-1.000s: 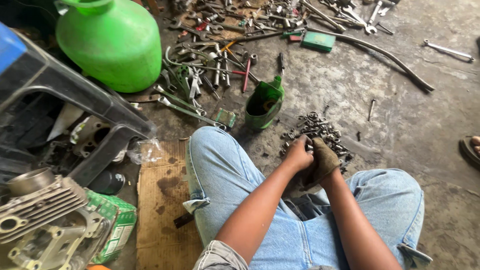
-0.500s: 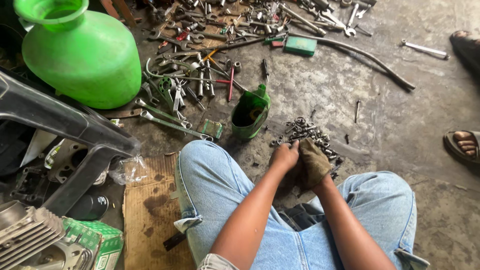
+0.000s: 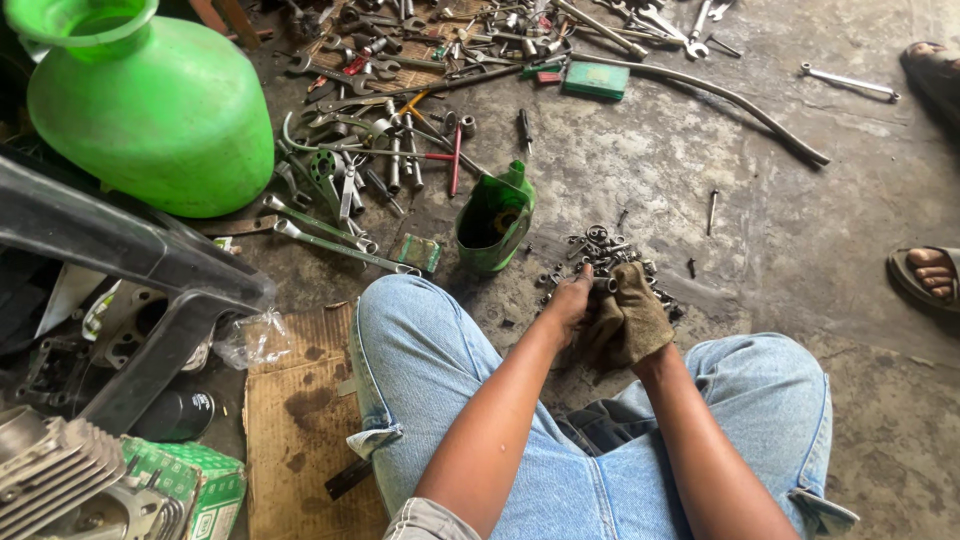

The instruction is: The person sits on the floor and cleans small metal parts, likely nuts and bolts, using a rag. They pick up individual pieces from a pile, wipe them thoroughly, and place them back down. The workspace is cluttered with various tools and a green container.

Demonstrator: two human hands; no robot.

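I sit on a concrete floor with my knees in blue jeans spread apart. My left hand point(image 3: 570, 300) pinches a small metal bolt point(image 3: 604, 283) at the near edge of a pile of nuts and bolts point(image 3: 610, 250). My right hand point(image 3: 630, 318) is wrapped in a dirty brown rag and presses against the bolt from the right. A cut-open green plastic can point(image 3: 495, 220) stands just left of the pile.
Wrenches and sockets point(image 3: 370, 150) lie scattered behind the can. A big green jug point(image 3: 150, 110) stands far left, over a black plastic frame point(image 3: 120, 250) and engine parts point(image 3: 60, 470). Stained cardboard point(image 3: 300, 400) lies under my left knee. Another person's sandalled foot point(image 3: 925, 272) is at right.
Both hands have stayed together at the bolt pile, working the rag over a small part. The view has shifted, and a sandalled foot came further into view at right.
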